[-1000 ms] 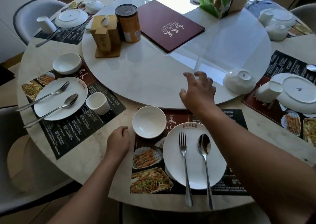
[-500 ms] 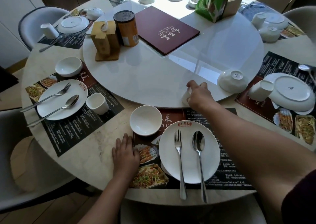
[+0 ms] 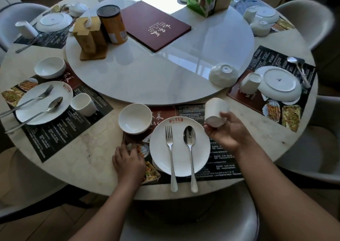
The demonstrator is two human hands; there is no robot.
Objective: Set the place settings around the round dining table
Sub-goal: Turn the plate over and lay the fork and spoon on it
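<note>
Right hand (image 3: 228,133): curled around a small white cup (image 3: 217,111), thumb and fingers at its lower end. The cup is in the air, tipped on its side, over the placemat (image 3: 219,159) just right of the near plate's far rim. It is a glazed ceramic cylinder, smooth, with no handle. One round end faces the camera; cannot tell whether it is the mouth or the base.

Left hand (image 3: 128,159): palm down, fingers extended and lying flat on the placemat's left edge, gripping nothing.

Near setting: a dark printed placemat with food photos and small text. A round white plate (image 3: 158,148) sits on it, glossy, with a red mark at the far rim. A steel fork (image 3: 170,154) and spoon (image 3: 190,145) lie side by side across the plate, handles over the near edge. A white bowl (image 3: 134,119) stands upright at the upper left, just beside the plate.

Table (image 3: 88,148): round, pale, veined stone. On it is a raised white turntable (image 3: 147,80) with a sheen. On the turntable are an upturned bowl (image 3: 223,74) near the right edge, a maroon menu (image 3: 155,25), an orange canister (image 3: 112,27) and a wooden holder (image 3: 90,36).

Left setting: a plate (image 3: 33,106) carrying a fork and spoon, with an upright cup (image 3: 83,104) beside it. Right setting: the plate (image 3: 278,83) is face down, with a cup (image 3: 250,83) leaning against it.
</note>
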